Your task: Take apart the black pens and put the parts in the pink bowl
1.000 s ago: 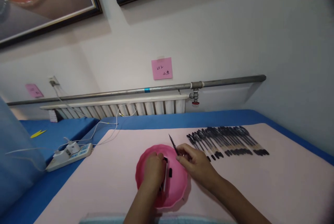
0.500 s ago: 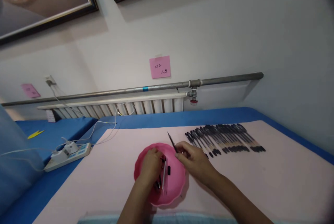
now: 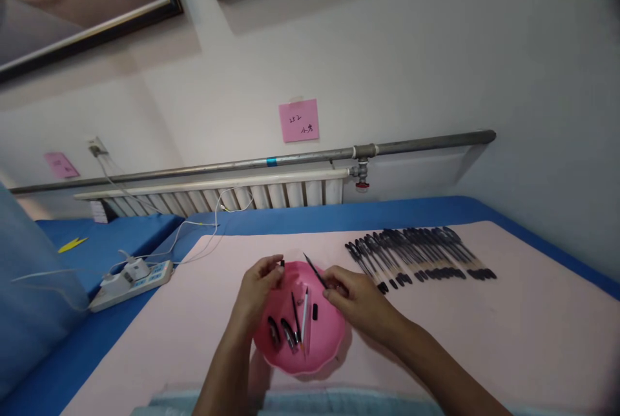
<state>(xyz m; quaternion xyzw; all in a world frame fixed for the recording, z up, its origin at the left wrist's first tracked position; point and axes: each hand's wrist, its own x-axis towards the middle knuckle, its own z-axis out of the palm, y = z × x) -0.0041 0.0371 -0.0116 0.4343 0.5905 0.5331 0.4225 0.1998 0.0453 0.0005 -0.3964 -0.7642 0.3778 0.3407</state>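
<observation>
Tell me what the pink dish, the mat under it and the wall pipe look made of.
Pink dish: likely plastic, evenly coloured, smooth with a slight sheen and a thin wavy rim.
Mat: pale pink, matte and flat; perhaps a foam or rubber sheet, hard to tell.
Wall pipe: metal, dull grey, with a fitting and valve at its joint.

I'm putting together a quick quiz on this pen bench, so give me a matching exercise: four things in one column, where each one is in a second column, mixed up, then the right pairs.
Things:
1. row of pens
2. power strip
3. thin black stick
4. small black piece

Places:
A. pinched in the left hand
B. on the blue cloth, left of the pink mat
C. held in the right hand
D. on the pink mat, right of the pink dish

Pairs: 1-D, 2-B, 3-C, 4-A.
</observation>
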